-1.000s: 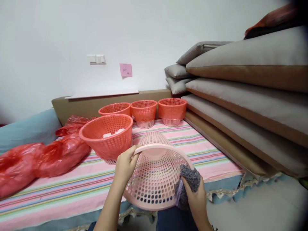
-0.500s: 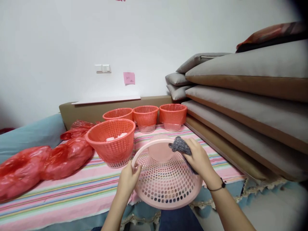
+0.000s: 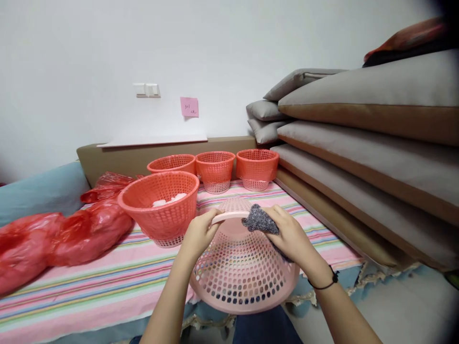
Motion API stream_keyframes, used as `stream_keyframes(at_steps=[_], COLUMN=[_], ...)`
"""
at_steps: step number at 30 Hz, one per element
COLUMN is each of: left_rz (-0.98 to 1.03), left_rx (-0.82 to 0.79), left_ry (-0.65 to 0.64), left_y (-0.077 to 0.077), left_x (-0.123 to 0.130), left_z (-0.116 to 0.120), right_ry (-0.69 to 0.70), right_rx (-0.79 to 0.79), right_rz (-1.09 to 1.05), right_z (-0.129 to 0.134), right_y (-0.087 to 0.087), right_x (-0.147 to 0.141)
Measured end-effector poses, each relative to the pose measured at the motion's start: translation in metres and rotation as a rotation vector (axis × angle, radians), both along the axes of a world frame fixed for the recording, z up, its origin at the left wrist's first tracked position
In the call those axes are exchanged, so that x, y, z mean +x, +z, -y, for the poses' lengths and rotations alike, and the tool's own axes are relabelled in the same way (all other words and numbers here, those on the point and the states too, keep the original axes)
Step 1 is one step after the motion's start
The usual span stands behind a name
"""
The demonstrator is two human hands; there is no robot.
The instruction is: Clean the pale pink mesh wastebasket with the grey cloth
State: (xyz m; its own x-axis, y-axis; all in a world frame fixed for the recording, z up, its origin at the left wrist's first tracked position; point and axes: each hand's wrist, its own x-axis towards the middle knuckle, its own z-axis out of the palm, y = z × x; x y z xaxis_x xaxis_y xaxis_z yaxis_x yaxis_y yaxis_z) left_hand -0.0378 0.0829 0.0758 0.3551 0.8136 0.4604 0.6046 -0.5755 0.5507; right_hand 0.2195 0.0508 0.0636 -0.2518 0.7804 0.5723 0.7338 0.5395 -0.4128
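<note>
A pale pink plastic basket [image 3: 247,267] with a perforated wall is tilted in front of me, its open side facing me. My left hand [image 3: 201,234] is closed on the basket's upper left rim, the thumb on the inner side. In my right hand [image 3: 289,236] is a dark grey cloth [image 3: 260,220], bunched up and pressed against the rim at the upper right. Part of the cloth hangs down along the basket's right side, mostly hidden by the fingers.
A red basket [image 3: 158,196] with white pieces inside stands at left. Three more red baskets line the back of the striped cloth [image 3: 107,286]. Red plastic bags [image 3: 86,229] lie at the left. Grey cushions [image 3: 366,124] are stacked at the right.
My left hand has moved up and rightward along the rim, nearer the cloth. The cloth has shifted slightly left along the rim. The camera view has tilted a little.
</note>
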Motion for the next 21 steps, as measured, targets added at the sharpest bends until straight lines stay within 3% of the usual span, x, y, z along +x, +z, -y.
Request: stream_keyframes(at_steps=[5, 12, 15, 18, 21], left_rz=[0.046, 0.157, 0.179, 0.208, 0.266], left_rx=[-0.009, -0.005, -0.011, -0.022, -0.019], left_ry=[0.047, 0.051, 0.042, 0.057, 0.108], left_y=[-0.012, -0.027, -0.029, -0.030, -0.034], left_x=[-0.005, -0.027, -0.032, -0.034, -0.036], left_z=[0.000, 0.010, 0.013, 0.016, 0.021], right_ry=[-0.102, -0.458, -0.562, -0.540, -0.457], right_rx=[0.047, -0.103, -0.172, -0.187, -0.140], right_rz=[-0.191, -0.784, -0.938, -0.956, -0.869], right_z=[0.004, 0.042, 0.060, 0.064, 0.052], right_y=[-0.029, -0.130, -0.159, -0.165, -0.149], right_x=[0.006, -0.014, -0.029, -0.034, -0.023])
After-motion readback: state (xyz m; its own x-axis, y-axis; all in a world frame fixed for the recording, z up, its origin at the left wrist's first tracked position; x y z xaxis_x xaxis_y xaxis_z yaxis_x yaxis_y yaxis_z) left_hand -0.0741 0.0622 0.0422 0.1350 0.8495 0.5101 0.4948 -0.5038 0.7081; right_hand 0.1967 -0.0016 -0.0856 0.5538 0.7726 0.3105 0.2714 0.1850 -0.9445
